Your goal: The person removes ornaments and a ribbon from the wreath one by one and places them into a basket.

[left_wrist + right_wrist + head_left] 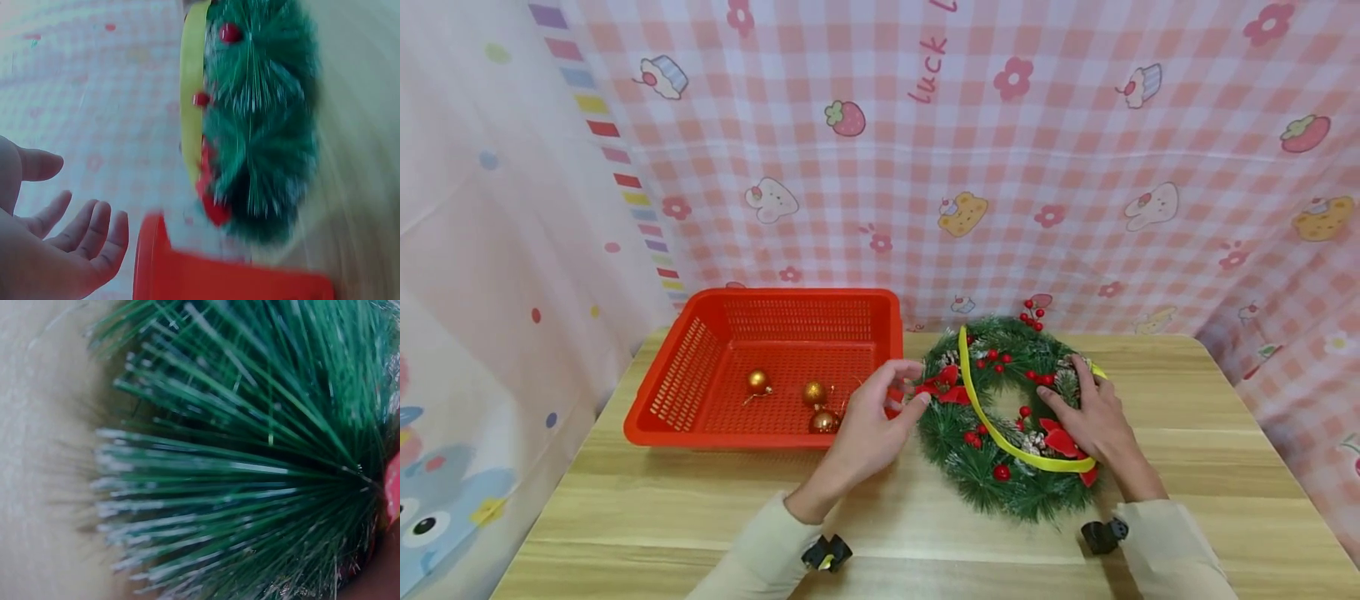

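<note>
A green Christmas wreath (pixel 958 450) with red berries, red bows and pine cones lies on the table at right of centre in the head view. A yellow ribbon (pixel 1000 437) runs across its front in a loose arc. My right hand (pixel 1093 421) rests on the wreath's right side, thumb toward the centre hole; its outer fingers are partly hidden. Close to the wreath's left edge hovers my left hand (pixel 872 421), fingers loosely bent and nothing between them. The left wrist view shows that hand (pixel 56 244) apart from the wreath (pixel 262 112). Green bristles (pixel 237 481) fill the right wrist view.
To the left stands a red plastic basket (pixel 662 367) with several gold ornaments (pixel 757 382) inside. Its right end lies near my left hand. A checked curtain (pixel 880 183) hangs behind the wooden table (pixel 647 517).
</note>
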`<state>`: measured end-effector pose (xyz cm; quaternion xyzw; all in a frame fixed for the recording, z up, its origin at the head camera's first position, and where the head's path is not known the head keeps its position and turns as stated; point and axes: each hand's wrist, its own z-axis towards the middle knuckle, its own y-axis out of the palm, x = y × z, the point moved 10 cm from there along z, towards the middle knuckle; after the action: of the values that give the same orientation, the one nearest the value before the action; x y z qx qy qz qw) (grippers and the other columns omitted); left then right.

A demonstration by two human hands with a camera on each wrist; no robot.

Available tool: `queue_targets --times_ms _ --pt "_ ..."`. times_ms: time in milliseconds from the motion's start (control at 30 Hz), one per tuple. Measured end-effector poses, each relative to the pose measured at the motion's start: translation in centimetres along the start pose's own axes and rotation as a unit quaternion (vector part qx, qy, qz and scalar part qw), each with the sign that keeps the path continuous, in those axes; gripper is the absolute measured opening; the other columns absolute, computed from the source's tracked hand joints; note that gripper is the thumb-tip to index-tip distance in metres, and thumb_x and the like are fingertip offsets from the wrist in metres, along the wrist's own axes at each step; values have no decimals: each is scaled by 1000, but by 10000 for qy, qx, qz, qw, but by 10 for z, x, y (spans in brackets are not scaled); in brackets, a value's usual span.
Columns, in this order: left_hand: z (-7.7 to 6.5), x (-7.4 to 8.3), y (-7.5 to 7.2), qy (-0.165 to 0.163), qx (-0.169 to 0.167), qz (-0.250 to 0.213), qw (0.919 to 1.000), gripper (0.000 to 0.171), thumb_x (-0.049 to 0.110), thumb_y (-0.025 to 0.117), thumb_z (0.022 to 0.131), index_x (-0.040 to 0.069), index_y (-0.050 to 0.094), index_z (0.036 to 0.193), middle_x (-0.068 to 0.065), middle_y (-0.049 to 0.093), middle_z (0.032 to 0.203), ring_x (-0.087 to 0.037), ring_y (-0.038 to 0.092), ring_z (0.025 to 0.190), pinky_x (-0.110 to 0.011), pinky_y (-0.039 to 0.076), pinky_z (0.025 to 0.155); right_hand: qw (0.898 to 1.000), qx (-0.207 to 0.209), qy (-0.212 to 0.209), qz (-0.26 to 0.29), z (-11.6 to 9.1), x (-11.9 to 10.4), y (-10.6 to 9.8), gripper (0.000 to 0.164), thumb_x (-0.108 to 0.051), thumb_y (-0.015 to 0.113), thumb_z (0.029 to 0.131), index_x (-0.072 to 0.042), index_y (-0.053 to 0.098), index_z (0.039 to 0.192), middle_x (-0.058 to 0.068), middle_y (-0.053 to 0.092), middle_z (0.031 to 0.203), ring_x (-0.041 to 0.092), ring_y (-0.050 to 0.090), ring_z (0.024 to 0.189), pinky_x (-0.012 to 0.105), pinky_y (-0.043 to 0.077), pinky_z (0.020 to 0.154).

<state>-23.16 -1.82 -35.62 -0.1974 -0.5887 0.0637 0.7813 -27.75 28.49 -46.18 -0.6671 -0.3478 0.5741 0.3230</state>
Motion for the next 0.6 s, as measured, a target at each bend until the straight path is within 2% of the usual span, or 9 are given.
queue_targets --times_ms 233,400,533,600 --pt "1 9 47 29 -592 -379 9975 31 17 64 97 18 60 128 -1 63 123 -10 59 92 -27 52 76 10000 15 -4 -70 1 0 0 94 -70 38 95 -15 -3 160 45 16 145 64 31 121 70 41 83" --pt "1 9 74 -43 -919 -363 9951 31 17 65 96 21 60 127 6 63 121 -6 59 77 -22 51 64 10000 3 12 -47 0 -1 0 95 -70 38 95 -15 -3 160 45 15 146 64 30 123 71 40 85" --pt "0 4 95 -136 -1262 -351 9913 34 17 65 96 20 59 130 5 63 122 -5 58 71 -20 49 60 10000 -2 18 -64 0 -1 -1 94 -70 38 95 -16 -2 160 45 15 146 65 30 123 72 40 86" --pt "-1 2 104 -142 -1420 -335 9892 36 17 65 96 19 58 131 4 63 125 -2 57 74 -20 49 62 10000 0 19 -74 0 -1 -1 94 -71 38 95 -16 -2 160 45 15 146 65 30 123 72 40 85"
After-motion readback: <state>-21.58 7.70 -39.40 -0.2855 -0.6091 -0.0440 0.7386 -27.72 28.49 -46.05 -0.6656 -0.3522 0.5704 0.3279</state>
